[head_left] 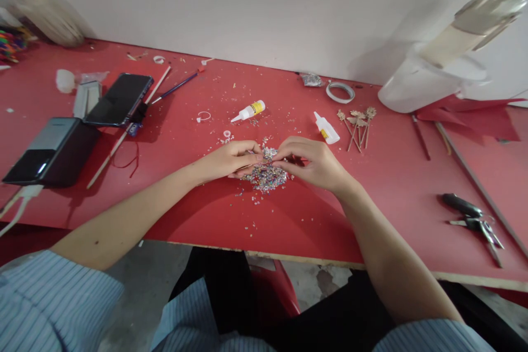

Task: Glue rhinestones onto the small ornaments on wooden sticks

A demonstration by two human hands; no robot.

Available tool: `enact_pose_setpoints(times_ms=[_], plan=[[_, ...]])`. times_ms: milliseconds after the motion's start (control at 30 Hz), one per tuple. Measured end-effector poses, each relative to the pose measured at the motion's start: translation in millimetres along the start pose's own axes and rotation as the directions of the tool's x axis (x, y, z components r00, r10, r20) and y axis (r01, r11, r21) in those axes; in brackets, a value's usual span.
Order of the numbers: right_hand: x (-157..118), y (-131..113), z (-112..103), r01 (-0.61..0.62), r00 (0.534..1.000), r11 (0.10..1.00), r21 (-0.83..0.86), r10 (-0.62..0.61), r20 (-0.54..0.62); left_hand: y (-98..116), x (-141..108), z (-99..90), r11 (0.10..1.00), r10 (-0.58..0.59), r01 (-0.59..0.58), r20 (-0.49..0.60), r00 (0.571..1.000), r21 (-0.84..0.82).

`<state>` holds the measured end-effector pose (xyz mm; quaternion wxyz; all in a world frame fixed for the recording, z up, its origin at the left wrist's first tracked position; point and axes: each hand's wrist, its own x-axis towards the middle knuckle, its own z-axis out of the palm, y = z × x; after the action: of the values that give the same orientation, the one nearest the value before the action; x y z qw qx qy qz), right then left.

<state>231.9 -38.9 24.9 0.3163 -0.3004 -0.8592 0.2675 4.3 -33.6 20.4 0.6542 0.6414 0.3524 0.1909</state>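
Note:
A heap of small shiny flakes [268, 177] lies on the red tabletop, under and between my hands. My left hand [241, 159] is closed in a pinch on a thin stick, at the upper left of the heap. Facing it from the right, my right hand [305, 160] has its thumb and fingers brought together at a small glittery piece [270, 153]; what exactly they grip is too small to make out. Beyond the hands lie a glue bottle with a yellow cap end [250, 111] and a second white bottle [326, 127].
Several sticks with ornate ends [358, 121] and a tape roll [340, 92] lie at the right. Farther right are a white container [416, 80] and keys [478, 225]. A phone [120, 100], a dark box [51, 151] and a long stick [109, 158] occupy the left.

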Motion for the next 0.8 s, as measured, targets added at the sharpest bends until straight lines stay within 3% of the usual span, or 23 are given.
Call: enact_pose_setpoints(times_ms=[800], plan=[[0.7, -1.7, 1.0, 0.019, 0.999, 1.0, -0.001, -0.019, -0.031, -2.0, 1.3, -0.9, 1.0, 0.0, 0.0, -0.011, 1.0, -0.015]])
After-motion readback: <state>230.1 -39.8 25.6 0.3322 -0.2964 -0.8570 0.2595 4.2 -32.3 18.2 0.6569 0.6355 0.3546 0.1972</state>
